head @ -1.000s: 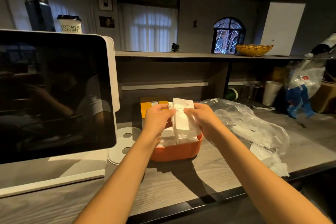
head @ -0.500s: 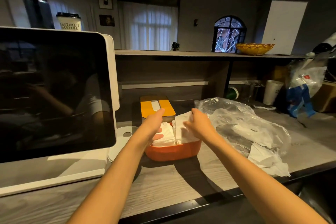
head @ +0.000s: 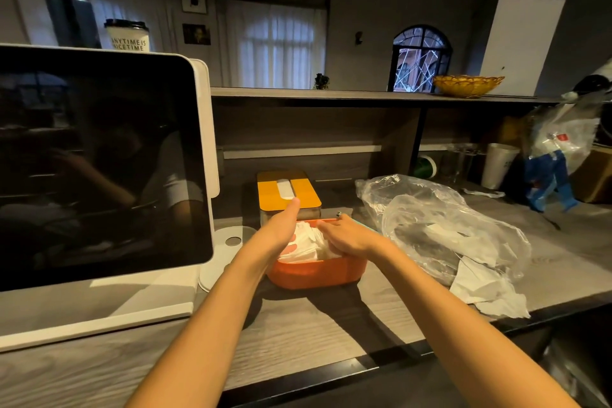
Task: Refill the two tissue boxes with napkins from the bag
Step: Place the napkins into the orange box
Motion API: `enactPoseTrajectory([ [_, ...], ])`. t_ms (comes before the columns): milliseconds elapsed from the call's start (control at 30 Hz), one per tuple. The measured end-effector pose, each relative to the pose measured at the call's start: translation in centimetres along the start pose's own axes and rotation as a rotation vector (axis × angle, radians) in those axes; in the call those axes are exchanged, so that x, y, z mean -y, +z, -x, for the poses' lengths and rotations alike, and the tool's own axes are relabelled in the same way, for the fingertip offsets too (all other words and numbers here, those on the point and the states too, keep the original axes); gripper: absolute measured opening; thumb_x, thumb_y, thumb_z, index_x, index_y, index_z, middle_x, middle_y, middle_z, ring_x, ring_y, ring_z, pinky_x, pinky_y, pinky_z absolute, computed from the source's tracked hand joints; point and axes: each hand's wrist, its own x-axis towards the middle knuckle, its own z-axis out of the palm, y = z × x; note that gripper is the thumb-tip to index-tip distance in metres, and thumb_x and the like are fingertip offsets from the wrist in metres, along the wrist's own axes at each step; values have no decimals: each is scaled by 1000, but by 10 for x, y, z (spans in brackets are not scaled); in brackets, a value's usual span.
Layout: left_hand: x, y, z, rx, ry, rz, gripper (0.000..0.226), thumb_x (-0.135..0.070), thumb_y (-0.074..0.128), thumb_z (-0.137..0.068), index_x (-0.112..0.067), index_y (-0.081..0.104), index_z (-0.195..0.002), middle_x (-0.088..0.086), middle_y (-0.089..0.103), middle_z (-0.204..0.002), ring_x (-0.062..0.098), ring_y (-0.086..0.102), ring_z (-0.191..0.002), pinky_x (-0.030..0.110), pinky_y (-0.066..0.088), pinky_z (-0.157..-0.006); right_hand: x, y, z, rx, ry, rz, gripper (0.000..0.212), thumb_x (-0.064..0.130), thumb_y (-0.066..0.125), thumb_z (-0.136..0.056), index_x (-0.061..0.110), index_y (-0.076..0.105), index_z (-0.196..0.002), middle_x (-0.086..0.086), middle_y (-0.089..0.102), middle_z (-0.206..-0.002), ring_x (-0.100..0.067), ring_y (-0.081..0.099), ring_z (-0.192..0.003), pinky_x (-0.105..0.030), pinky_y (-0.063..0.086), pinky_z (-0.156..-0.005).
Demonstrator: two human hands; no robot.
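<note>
Head view shows us pressing a stack of white folded paper napkins down into the open orange plastic tissue box, which sits on the grey wood-grain desk near the middle, just right of the white stand of the dark-screened monitor. Our left hand lies flat along the left side of the stack, fingers straight and pointing far, its grip holding nothing. Our right hand rests palm-down over the right side, fingers extended leftward across the napkins, again pressing rather than clasping.

To do this step well, we judge that we should push evenly with both palms so the stack settles level below the rim, tuck any raised corners inward, and keep the top sheet smooth so a lid can seat.

The orange box looks about as wide as it is deep from here, so we cannot tell its long axis; its open mouth faces up. Touching or just behind it stands the second box, a grey rectangular tissue box with a yellow slotted lid, its long axis and slot running near to far. The crumpled clear plastic bag with a few remaining napkins lies to the right, near the orange box.
</note>
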Motion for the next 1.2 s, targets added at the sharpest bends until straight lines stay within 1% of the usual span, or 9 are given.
enactPoseTrajectory([
  [100,-4,4,9,-28,19,-28,75,-70,19,-98,-24,27,-156,8,30,-161,28,36,-144,47,30,-117,-2,-2,3,-43,28,-142,34,26,25,-107,18,58,-108,-22,58,-111,-37,54,-113,-45,41,-101],
  [200,-10,8,20,-118,116,1,67,-63,20,-102,-17,45,-145,11,47,-145,26,49,-130,44,39,-109,-5,-11,12,-242,100,-508,48,33,29,-105,-1,60,-119,-20,64,-118,-36,63,-101,-40,50,-86],
  [300,-18,14,30,-286,315,-48,45,-51,24,-105,-23,57,-95,8,58,-109,26,57,-109,47,46,-103,-9,-22,23,-396,83,-764,44,33,35,-104,5,63,-122,-11,65,-122,-20,61,-93,-32,48,-81],
  [400,-26,31,43,-340,480,-85,37,-41,28,-107,-22,57,-92,5,61,-102,19,57,-99,44,48,-96,-16,-32,47,-597,29,-994,38,28,42,-103,3,68,-113,-13,68,-110,-22,62,-93,-30,50,-77],
  [500,-31,62,51,-186,539,27,32,-39,33,-106,-27,59,-92,-4,62,-98,15,59,-100,42,51,-94,-35,-35,72,-711,7,-1085,35,28,44,-101,4,70,-103,-11,69,-99,-20,63,-87,-27,48,-70],
  [667,-25,129,51,108,431,215,32,-34,38,-106,-15,64,-105,7,67,-105,21,64,-96,31,53,-78,-90,-27,103,-755,67,-1068,25,21,50,-98,11,72,-92,-7,70,-89,-18,62,-80,-30,48,-68],
  [867,-11,199,45,256,357,210,28,-43,45,-101,-23,66,-100,1,68,-106,20,63,-106,39,50,-92,-181,-9,121,-891,301,-746,9,9,65,-88,13,72,-92,-1,70,-89,-16,65,-87,-20,47,-70],
  [1067,-11,241,30,230,353,189,34,-51,46,-83,-23,65,-85,1,64,-92,17,58,-92,49,47,-99,-236,14,122,-602,505,-243,56,43,75,-80,15,63,-127,-5,67,-122,-27,57,-118,-41,45,-100],
  [1200,-9,253,16,246,317,77,35,-51,42,-86,-22,62,-83,3,63,-92,25,60,-97,52,46,-100,-244,27,116,-630,466,-95,45,44,70,-83,19,67,-120,-3,71,-109,-26,60,-108,-42,45,-95],
])
